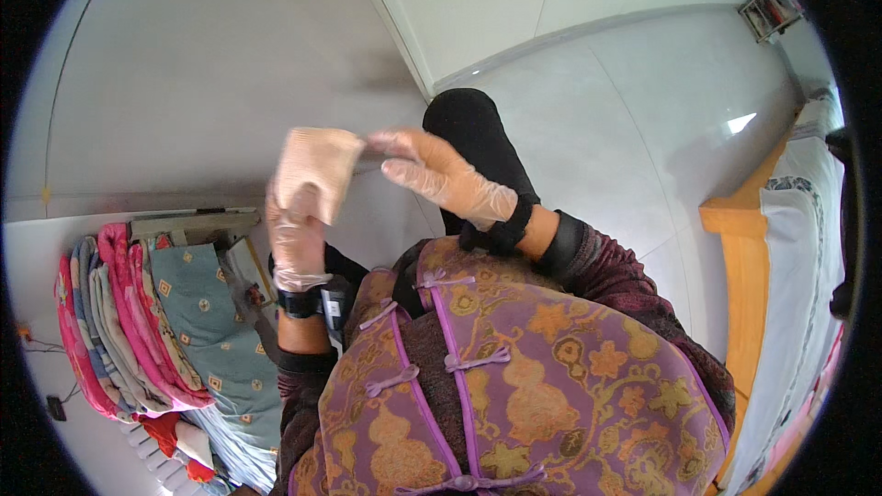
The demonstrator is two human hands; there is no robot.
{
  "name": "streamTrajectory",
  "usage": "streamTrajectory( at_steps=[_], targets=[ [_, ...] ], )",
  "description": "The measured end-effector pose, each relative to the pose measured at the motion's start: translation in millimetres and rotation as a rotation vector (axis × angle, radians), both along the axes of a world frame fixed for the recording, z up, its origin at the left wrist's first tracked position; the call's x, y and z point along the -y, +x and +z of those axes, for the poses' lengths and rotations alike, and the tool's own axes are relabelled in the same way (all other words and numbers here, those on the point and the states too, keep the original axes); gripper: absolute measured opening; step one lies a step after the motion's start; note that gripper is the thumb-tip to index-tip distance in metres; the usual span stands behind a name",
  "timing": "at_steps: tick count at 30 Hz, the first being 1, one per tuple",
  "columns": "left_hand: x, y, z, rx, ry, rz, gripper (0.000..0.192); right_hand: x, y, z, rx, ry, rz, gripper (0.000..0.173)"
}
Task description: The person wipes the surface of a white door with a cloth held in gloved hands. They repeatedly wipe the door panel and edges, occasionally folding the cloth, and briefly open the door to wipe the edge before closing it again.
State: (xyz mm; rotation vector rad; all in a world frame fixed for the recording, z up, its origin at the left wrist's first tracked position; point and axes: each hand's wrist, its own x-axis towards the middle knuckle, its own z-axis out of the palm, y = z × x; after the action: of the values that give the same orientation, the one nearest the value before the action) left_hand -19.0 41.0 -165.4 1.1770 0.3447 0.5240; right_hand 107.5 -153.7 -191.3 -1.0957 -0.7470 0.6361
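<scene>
In my left hand [295,241] is a folded, beige, ribbed cloth [313,162], with my thumb pressed over its lower edge and the other fingers hidden behind it. My right hand [451,179] reaches in from the right, its blurred fingertips at the cloth's upper right corner. Whether they touch it cannot be made out. The right thumb stands apart from the fingers. Thin clear plastic gloves cover both hands, and dark bands circle both wrists.
A bed with folded pink and grey quilts [127,317] and a teal patterned cover [207,303] is at lower left. At right stands a wooden bed frame [744,275] with a white cover [792,241]. A small rack [772,10] is at the far wall. My black-trousered knee [468,117] rises ahead.
</scene>
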Motion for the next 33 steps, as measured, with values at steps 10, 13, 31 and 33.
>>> streamTrajectory(
  at_steps=[10,13,31,33],
  targets=[
    [-73,81,125,0.624,0.992,0.639,0.044,-6,90,-18,0.277,-0.211,-0.430,0.053],
    [-61,118,108,0.526,1.333,0.632,0.059,-21,95,-26,0.120,-0.240,-0.308,0.055],
    [-25,108,-50,0.078,2.181,0.049,0.043,-17,102,-46,0.121,-0.314,-0.276,0.052],
    [-39,109,-7,0.224,2.125,0.262,0.048,-13,99,-46,0.202,-0.342,-0.264,0.052]
  ],
)
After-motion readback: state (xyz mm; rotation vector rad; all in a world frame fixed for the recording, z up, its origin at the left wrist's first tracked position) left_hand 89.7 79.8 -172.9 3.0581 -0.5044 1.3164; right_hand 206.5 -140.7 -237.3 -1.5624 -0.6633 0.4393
